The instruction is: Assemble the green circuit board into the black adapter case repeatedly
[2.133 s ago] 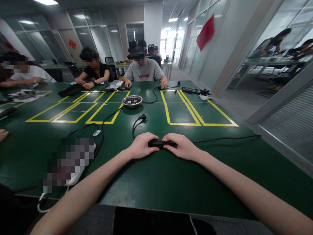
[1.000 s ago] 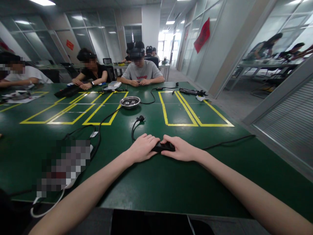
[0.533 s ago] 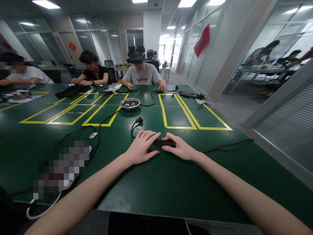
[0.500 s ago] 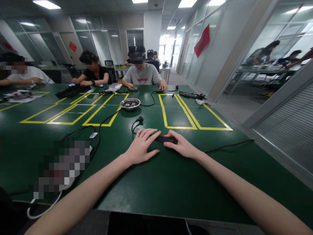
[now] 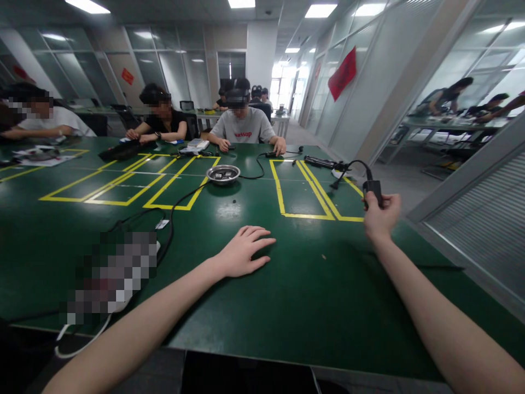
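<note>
My right hand [image 5: 382, 216] is raised over the right side of the green table [image 5: 287, 306], wrapped round a black power adapter [image 5: 372, 190]. A short black cord [image 5: 356, 163] arches from the adapter's top, and its plug [image 5: 334, 185] dangles to the left above the yellow tape. Palm down on the table, my left hand [image 5: 246, 251] has its fingers spread and holds nothing. Behind my right forearm, a thin black cable [image 5: 441, 267] lies towards the table's right edge; whether it joins the adapter is hidden.
A metal bowl [image 5: 223, 174] with small metal parts stands mid-table. Yellow tape rectangles [image 5: 307, 217] mark the surface. At left lie a blurred-out object [image 5: 115, 273] and cables. A black folded tripod-like item [image 5: 324, 163] rests far right. Across sits a co-worker [image 5: 244, 123], hands on the table.
My right hand has lifted the adapter and carried it to the right, its cord and plug trailing along. My left hand no longer touches the adapter and stays on the table.
</note>
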{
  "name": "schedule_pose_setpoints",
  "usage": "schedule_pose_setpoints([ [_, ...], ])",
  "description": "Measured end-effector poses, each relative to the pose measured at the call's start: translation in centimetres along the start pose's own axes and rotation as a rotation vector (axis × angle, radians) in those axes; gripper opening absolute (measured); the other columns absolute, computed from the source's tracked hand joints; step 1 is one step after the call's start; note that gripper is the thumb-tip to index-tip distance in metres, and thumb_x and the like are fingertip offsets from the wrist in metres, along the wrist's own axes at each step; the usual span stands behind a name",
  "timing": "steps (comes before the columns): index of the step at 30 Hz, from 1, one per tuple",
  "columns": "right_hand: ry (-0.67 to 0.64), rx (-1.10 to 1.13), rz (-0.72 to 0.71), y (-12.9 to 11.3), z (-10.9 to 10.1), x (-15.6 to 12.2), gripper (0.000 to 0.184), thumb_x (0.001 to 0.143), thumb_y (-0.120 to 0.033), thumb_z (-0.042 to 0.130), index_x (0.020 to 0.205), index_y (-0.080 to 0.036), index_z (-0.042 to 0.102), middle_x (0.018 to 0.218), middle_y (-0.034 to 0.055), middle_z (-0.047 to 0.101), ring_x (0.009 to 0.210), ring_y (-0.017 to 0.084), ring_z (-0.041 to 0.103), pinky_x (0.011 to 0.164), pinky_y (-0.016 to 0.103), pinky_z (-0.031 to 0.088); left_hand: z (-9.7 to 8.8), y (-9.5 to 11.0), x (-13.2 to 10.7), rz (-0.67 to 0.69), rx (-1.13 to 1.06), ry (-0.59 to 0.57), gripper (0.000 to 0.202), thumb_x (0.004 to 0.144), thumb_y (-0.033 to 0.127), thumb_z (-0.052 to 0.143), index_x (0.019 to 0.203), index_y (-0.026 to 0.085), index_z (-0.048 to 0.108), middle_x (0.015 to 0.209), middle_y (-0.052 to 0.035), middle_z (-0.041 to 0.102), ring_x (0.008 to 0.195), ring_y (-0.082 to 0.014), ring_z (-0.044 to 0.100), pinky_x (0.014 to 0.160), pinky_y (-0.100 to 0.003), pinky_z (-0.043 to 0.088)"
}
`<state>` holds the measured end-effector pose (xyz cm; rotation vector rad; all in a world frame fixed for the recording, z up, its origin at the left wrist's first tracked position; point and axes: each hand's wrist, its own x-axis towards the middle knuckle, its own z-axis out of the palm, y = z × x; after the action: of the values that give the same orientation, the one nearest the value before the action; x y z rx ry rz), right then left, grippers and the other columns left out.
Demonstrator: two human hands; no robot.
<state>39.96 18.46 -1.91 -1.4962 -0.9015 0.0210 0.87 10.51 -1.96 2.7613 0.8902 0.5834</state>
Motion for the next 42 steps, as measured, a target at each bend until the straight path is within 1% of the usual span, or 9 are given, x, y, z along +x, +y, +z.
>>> schedule_pose_setpoints([
  [3,-0.170,-0.370,-0.129,0.7,-1.1,0.0,0.028,0.085,-0.050,0.059,0.087,-0.025,0.049,0.088,0.0101,0.067,0.086,0.029,0.066,0.071,0.036,0.048,0.0,0.0,0.0,-0.006,-0.004,-0.007,0.042,0.098,0.033,0.064,0.139,0.023,0.061,0.146,-0.0120,0.059,0.139,-0.0280,0.049,0.118,-0.051,0.039],
  [7,-0.424,-0.702,-0.147,1.4,-1.1,-0.4,0.027,0.083,-0.047,0.063,0.094,-0.022,0.059,0.091,0.0131,0.070,0.085,0.031,0.065,0.067,0.035,0.044,0.0,0.0,-0.1,-0.015,-0.009,-0.012,0.042,0.098,0.033,0.064,0.139,0.022,0.061,0.145,-0.0118,0.060,0.138,-0.0275,0.050,0.117,-0.050,0.039],
  [9,-0.484,-0.763,-0.186,1.5,-0.9,-0.4,0.028,0.084,-0.046,0.063,0.097,-0.021,0.062,0.094,0.0144,0.071,0.085,0.031,0.064,0.065,0.035,0.042,-0.1,0.0,-0.1,-0.015,-0.011,-0.014,0.042,0.098,0.033,0.064,0.139,0.021,0.060,0.145,-0.0120,0.060,0.138,-0.0272,0.050,0.117,-0.050,0.039],
  [14,-0.613,-0.721,-0.329,1.9,-0.8,-0.2,0.028,0.087,-0.047,0.060,0.098,-0.021,0.063,0.098,0.0133,0.071,0.089,0.030,0.065,0.065,0.034,0.042,0.0,-0.1,-0.2,-0.022,-0.029,-0.026,0.041,0.099,0.033,0.063,0.139,0.023,0.061,0.143,-0.0107,0.061,0.136,-0.0266,0.052,0.117,-0.050,0.040],
  [19,-0.464,-0.826,-0.251,2.6,-0.7,0.2,0.029,0.087,-0.045,0.062,0.101,-0.020,0.064,0.092,0.0149,0.069,0.089,0.033,0.063,0.064,0.035,0.042,-0.1,-0.1,-0.2,-0.024,-0.028,-0.028,0.041,0.100,0.033,0.062,0.139,0.024,0.061,0.142,-0.0104,0.062,0.135,-0.0262,0.053,0.116,-0.049,0.040],
  [22,-0.397,-0.826,-0.235,3.0,-0.6,0.4,0.029,0.086,-0.045,0.065,0.101,-0.020,0.064,0.087,0.0141,0.066,0.093,0.034,0.061,0.067,0.037,0.044,-0.1,-0.1,-0.2,-0.022,-0.025,-0.030,0.041,0.100,0.034,0.061,0.140,0.025,0.060,0.142,-0.0104,0.062,0.134,-0.0260,0.054,0.115,-0.049,0.041],
  [31,-0.476,-0.713,-0.194,3.2,-0.7,0.5,0.028,0.082,-0.040,0.065,0.101,-0.020,0.067,0.091,0.0125,0.066,0.100,0.033,0.060,0.076,0.039,0.048,-0.3,0.0,-0.1,-0.030,-0.042,-0.041,0.040,0.100,0.033,0.061,0.139,0.024,0.061,0.140,-0.0104,0.064,0.133,-0.0257,0.055,0.116,-0.049,0.041],
  [38,-0.370,-0.676,-0.120,4.5,-0.4,1.2,0.029,0.079,-0.040,0.065,0.099,-0.019,0.069,0.088,0.0122,0.066,0.096,0.032,0.060,0.078,0.040,0.049,-0.3,-0.1,-0.2,-0.027,-0.041,-0.044,0.041,0.100,0.033,0.060,0.141,0.026,0.060,0.139,-0.0102,0.064,0.133,-0.0257,0.056,0.115,-0.049,0.042],
  [42,-0.321,-0.589,-0.110,5.4,-0.3,1.6,0.032,0.081,-0.042,0.062,0.099,-0.017,0.070,0.094,0.0145,0.070,0.091,0.031,0.063,0.080,0.042,0.051,-0.2,-0.1,-0.2,-0.028,-0.045,-0.046,0.039,0.101,0.033,0.060,0.139,0.025,0.061,0.140,-0.0096,0.064,0.133,-0.0247,0.056,0.116,-0.048,0.042],
])
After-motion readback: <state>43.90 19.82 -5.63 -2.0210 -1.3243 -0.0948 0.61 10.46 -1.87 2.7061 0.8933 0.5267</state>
